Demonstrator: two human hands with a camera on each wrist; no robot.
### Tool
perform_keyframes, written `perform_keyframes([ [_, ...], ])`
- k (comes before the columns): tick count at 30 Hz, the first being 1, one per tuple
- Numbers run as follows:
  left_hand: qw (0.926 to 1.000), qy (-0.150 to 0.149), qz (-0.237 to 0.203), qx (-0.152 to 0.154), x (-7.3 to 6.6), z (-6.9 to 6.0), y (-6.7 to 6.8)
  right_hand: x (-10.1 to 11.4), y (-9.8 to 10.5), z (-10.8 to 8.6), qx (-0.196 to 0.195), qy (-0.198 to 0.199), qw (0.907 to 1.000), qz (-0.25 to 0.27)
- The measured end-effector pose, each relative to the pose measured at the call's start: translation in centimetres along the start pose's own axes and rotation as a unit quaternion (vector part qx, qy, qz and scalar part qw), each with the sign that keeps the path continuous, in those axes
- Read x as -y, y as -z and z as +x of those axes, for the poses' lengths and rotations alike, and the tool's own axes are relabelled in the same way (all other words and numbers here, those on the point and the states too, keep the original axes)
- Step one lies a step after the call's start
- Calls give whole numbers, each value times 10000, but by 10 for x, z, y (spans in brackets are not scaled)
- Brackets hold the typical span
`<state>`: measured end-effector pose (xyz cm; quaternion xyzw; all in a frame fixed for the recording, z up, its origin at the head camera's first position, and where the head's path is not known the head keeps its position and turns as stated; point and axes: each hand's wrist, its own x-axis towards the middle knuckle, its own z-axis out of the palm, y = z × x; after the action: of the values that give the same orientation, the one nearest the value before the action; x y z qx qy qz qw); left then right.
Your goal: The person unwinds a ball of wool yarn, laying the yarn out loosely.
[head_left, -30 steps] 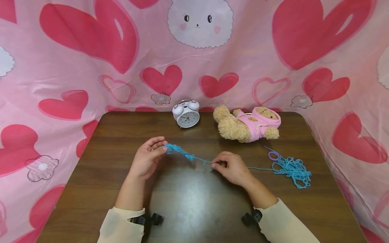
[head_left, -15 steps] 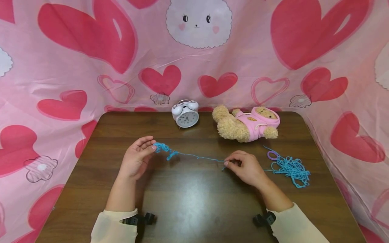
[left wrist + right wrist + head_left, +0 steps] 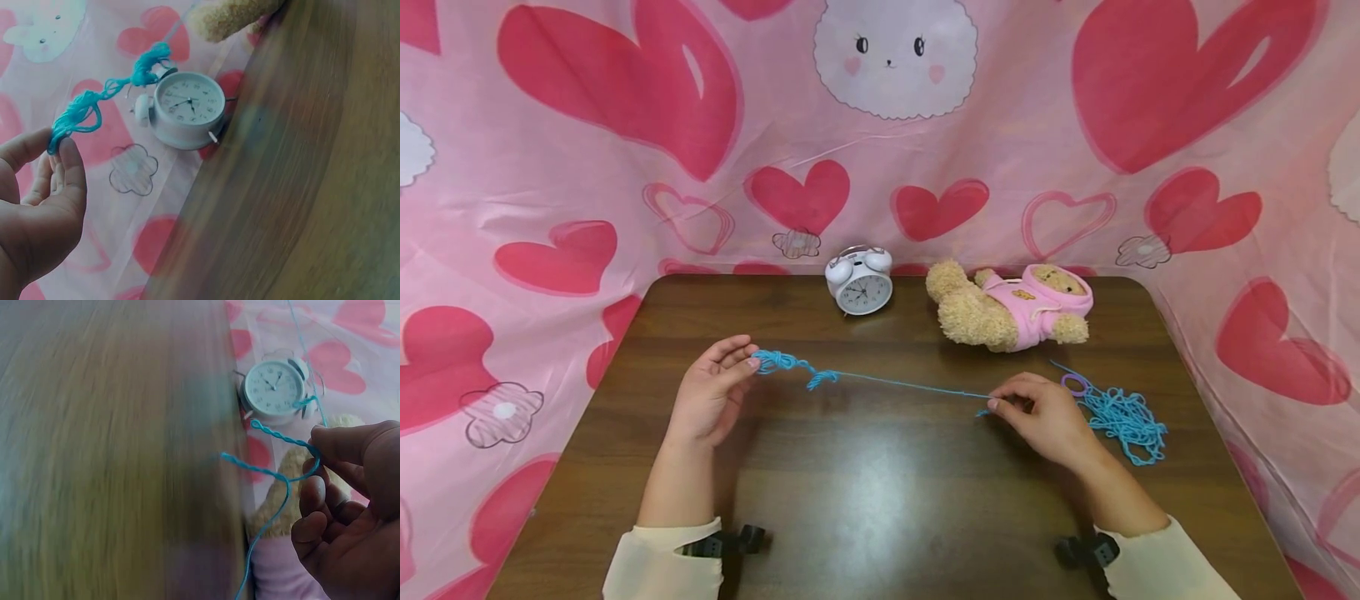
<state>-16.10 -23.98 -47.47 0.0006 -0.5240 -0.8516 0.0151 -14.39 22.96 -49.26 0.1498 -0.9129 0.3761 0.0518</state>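
Between thumb and fingertips, my left hand pinches one end of a small blue yarn bundle. The bundle hangs in loose loops, with a tangled clump further along it. From there a single blue strand runs taut above the table to my right hand, whose thumb and finger pinch it. Short twisted yarn ends stick out past the right fingertips in the right wrist view. A larger heap of blue yarn lies on the table beyond the right hand, with a purple ring at its edge.
At the back of the brown wooden table stands a white twin-bell alarm clock. Right of it lies a teddy bear in a pink hoodie. A pink heart-patterned cloth hangs behind and around the table.
My hands have moved apart, left hand leftward and right hand rightward. The strand between them has grown longer and straighter. Clock, bear and yarn heap stay put.
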Motion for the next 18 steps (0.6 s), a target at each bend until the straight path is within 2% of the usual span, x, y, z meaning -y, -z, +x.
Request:
perform_keyframes([
  [11, 9996, -105, -214, -125, -9, -3, 14, -15, 25, -15, -300, -33, 9989, -373],
  [18, 9990, -234, -322, -208, -15, -6, 24, -24, 39, -25, -455, -158, 9982, -365],
])
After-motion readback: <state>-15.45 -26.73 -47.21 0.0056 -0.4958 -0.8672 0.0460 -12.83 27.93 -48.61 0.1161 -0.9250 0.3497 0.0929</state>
